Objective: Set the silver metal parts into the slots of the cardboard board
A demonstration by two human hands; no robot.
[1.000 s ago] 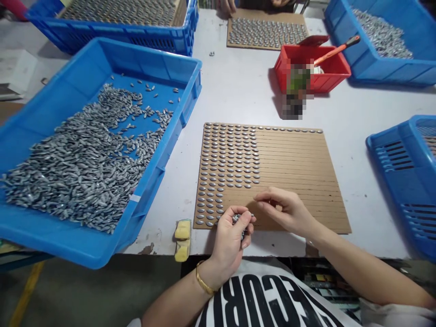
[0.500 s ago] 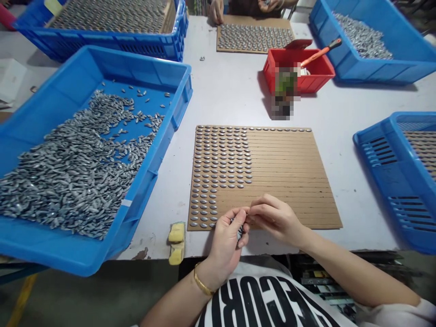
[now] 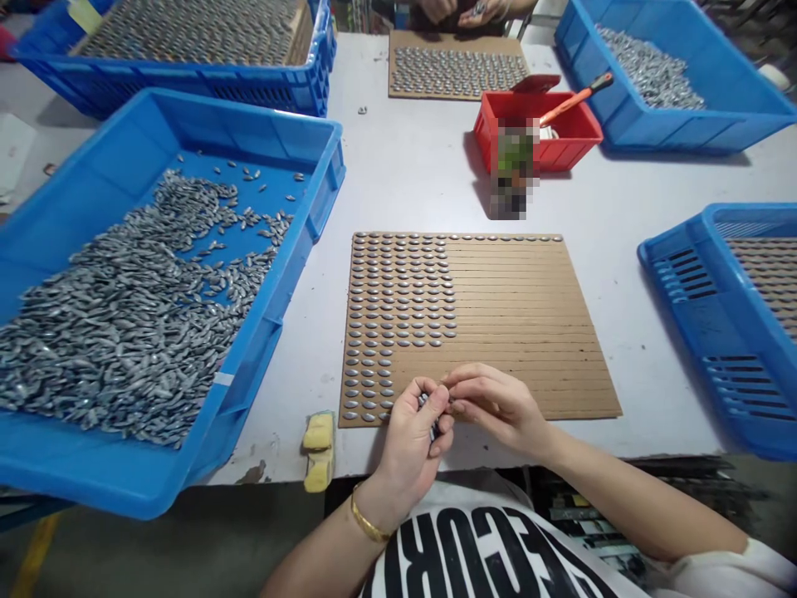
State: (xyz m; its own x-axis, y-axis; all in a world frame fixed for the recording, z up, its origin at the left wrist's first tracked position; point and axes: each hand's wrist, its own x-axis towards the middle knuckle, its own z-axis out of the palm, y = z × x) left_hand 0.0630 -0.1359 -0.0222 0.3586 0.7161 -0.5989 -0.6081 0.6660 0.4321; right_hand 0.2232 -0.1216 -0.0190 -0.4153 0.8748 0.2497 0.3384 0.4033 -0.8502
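My left hand (image 3: 414, 436) is closed around several small grey pointed-oval metal pieces (image 3: 434, 428), partly hidden by its fingers. Right beside its thumb, my right hand (image 3: 498, 407) pinches what looks like one such piece, mostly covered by the fingertips. Both hands are over the front edge of a grooved cardboard sheet (image 3: 523, 332). Rows of the same metal pieces (image 3: 402, 286) lie along the sheet's left part, with one full row along its far edge.
At left stands a blue bin (image 3: 249, 361) of loose pieces; a yellow block (image 3: 320, 440) lies at the table's front edge. A red box (image 3: 573, 154) with an orange-handled tool stands beyond the sheet. Blue crates (image 3: 678, 332) flank it. Across the table, a person's hands (image 3: 482, 12) hover near another sheet (image 3: 398, 62).
My right hand's fingers have shifted slightly down against my left fingertips. Across the table, the other person's hand has lifted off their sheet. The whole view has shifted a little.
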